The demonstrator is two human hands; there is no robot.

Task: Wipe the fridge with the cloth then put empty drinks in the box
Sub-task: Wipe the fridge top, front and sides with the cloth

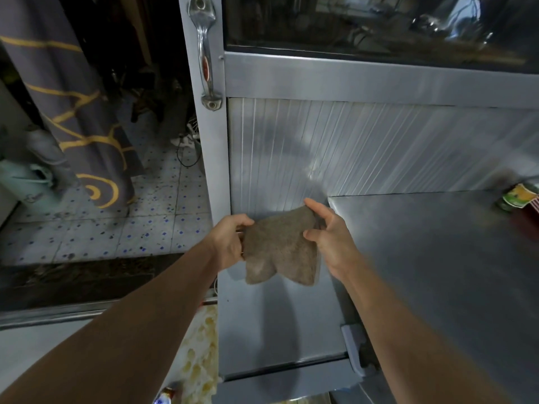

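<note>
A brown-grey cloth [281, 249] hangs in the air in front of the metal fridge [320, 150]. My left hand [230, 243] grips the cloth's left edge. Its upper right corner is pinched by my right hand [329, 237] between thumb and fingers. The fridge has a ribbed silver panel, a dark glass window [379, 21] above and a chrome door handle [205, 53] on its left post. A drink can with a green and yellow label [517, 196] stands on the flat steel top [437, 258] at the far right. No box is in view.
A tiled floor with blue dots [131, 225] lies to the left. A grey curtain with yellow swirls [78, 112] hangs there, with a pale green container [23, 182] beside it. A cable [186, 153] trails on the floor. A steel edge [58, 316] runs along the lower left.
</note>
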